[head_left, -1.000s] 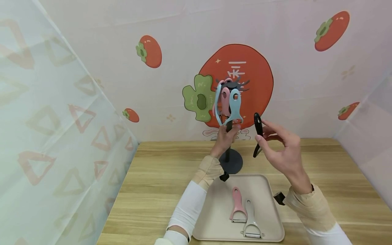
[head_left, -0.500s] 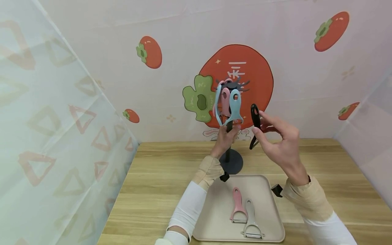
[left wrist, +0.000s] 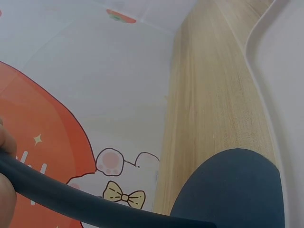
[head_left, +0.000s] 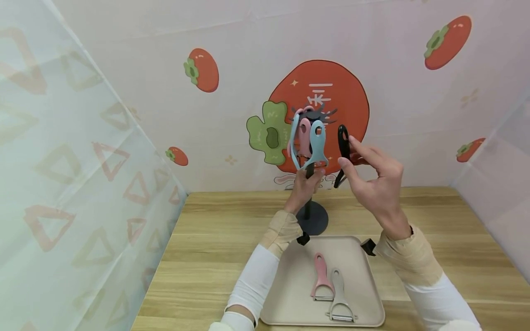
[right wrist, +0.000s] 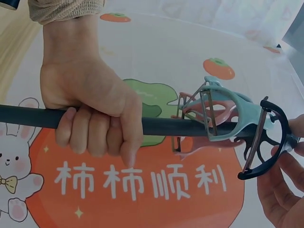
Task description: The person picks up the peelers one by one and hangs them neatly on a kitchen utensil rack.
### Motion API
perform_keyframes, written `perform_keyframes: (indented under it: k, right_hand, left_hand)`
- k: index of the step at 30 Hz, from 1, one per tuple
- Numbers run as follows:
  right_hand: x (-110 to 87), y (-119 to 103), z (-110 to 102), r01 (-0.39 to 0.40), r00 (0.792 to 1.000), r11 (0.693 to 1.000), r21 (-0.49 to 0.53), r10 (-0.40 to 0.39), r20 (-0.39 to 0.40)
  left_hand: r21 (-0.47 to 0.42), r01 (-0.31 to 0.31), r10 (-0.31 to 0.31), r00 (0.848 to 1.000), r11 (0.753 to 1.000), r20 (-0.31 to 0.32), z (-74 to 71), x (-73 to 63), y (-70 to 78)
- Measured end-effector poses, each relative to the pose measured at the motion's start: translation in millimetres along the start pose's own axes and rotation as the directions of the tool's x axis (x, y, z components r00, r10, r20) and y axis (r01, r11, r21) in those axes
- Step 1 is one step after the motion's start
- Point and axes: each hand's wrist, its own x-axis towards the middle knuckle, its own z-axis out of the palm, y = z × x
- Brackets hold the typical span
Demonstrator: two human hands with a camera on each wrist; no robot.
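My left hand (head_left: 304, 189) grips the dark pole (right wrist: 166, 127) of an upright stand, just below the hanging peelers. Light blue (head_left: 318, 146) and pink (head_left: 304, 138) peelers hang by their handle holes from the hooks (head_left: 329, 113) at the top. To the right of them, my right hand (head_left: 380, 185) pinches a black peeler (head_left: 343, 141) between thumb and fingers, its holed handle end up and its blade end down. In the right wrist view, the black peeler's curved head (right wrist: 280, 156) overlaps the blue peeler and the hooks.
The stand's round dark base (head_left: 318, 219) rests on the wooden table (head_left: 215, 248), behind a beige tray (head_left: 285, 294). A pink peeler (head_left: 320, 269) and a grey peeler (head_left: 338, 287) lie in the tray. A printed fabric wall (head_left: 232, 124) rises at the table's back edge.
My right hand has raised the black peeler and brought it slightly left, closer to the hooks. The left hand stays on the pole, and the hanging peelers have not moved.
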Motion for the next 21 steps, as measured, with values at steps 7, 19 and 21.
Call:
perform_keyframes:
  k: [7, 19, 21]
  right_hand:
    - [6.7, 5, 5, -0.016, 1.000, 1.000, 0.026, 0.017, -0.026]
    - [13.0, 15, 13, -0.029, 0.995, 0.997, 0.071, 0.035, -0.089]
    - [13.8, 16, 13, -0.031, 0.995, 0.997, 0.075, 0.038, -0.092]
  left_hand:
    - [-0.010, 0.017, -0.017, 1.000, 1.000, -0.009, -0.1, 1.0, 0.8]
    - [-0.005, 0.042, -0.042, 0.999, 0.999, -0.013, -1.4, 0.1, 0.5]
    - [0.000, 0.046, -0.046, 0.999, 0.999, -0.014, -1.3, 0.2, 0.5]
